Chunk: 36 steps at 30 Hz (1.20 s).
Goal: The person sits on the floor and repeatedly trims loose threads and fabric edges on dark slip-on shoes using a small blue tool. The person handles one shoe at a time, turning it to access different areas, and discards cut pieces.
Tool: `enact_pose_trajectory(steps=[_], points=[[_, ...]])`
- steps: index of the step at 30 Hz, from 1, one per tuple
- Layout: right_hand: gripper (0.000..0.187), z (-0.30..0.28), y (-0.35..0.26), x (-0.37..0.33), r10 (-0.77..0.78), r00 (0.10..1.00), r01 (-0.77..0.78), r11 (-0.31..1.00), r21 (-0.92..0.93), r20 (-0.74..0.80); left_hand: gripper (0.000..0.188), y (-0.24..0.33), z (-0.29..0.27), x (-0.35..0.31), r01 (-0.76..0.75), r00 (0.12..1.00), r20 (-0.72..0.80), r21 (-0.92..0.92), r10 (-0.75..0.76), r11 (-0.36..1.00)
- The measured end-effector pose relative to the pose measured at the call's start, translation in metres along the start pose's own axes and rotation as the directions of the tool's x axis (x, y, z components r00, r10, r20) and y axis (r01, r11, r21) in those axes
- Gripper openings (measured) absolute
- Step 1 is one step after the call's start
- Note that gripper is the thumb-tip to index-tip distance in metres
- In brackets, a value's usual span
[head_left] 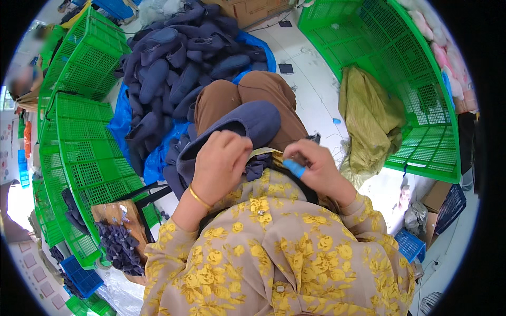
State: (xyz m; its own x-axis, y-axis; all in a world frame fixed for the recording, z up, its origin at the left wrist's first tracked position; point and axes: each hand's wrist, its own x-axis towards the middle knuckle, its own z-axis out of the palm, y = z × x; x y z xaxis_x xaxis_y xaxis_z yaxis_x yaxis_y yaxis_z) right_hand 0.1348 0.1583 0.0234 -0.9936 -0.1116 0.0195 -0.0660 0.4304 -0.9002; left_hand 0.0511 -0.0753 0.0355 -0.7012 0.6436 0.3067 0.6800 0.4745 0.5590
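Left hand (222, 159) curled, knuckles up; right hand (315, 167) near, loosely bent, both turned inward.

White tiled floor (312, 102), brightly lit.

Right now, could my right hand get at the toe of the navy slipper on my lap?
Probably yes. Your right hand is near the navy slipper, and nothing visible blocks the way to its toe; your left hand is by the opening instead.
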Motion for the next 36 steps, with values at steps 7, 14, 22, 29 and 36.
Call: enact_pose_trajectory(steps=[7, 14, 22, 29, 36], points=[[0.03, 0.031, 0.008, 0.001, -0.141, 0.981, 0.161, 0.974, -0.158, 0.131, 0.025, 0.0, 0.012, -0.035, -0.008, 0.958, 0.285, 0.139, -0.032, 0.99], [0.023, 0.013, -0.02, 0.001, 0.084, 0.991, -0.107, 0.967, 0.231, 0.105, 0.009, 0.013, -0.015, -0.033, 0.277, 0.956, 0.115, -0.649, -0.269, 0.708], [0.021, 0.011, -0.07, 0.013, -0.053, 0.999, 0.054, 0.983, 0.174, -0.008, 0.022, 0.052, -0.039, -0.017, 0.099, 0.995, -0.005, -0.258, -0.104, 0.961], [0.015, 0.013, -0.066, 0.005, 0.108, 0.993, -0.083, 0.9, 0.427, -0.035, 0.059, 0.05, -0.047, -0.02, 0.37, 0.919, 0.204, -0.74, -0.337, 0.562], [0.018, 0.016, -0.066, 0.002, 0.045, 0.996, -0.008, 0.892, 0.452, -0.071, 0.03, 0.051, -0.054, -0.022, 0.508, 0.789, 0.404, -0.853, -0.462, 0.123]])
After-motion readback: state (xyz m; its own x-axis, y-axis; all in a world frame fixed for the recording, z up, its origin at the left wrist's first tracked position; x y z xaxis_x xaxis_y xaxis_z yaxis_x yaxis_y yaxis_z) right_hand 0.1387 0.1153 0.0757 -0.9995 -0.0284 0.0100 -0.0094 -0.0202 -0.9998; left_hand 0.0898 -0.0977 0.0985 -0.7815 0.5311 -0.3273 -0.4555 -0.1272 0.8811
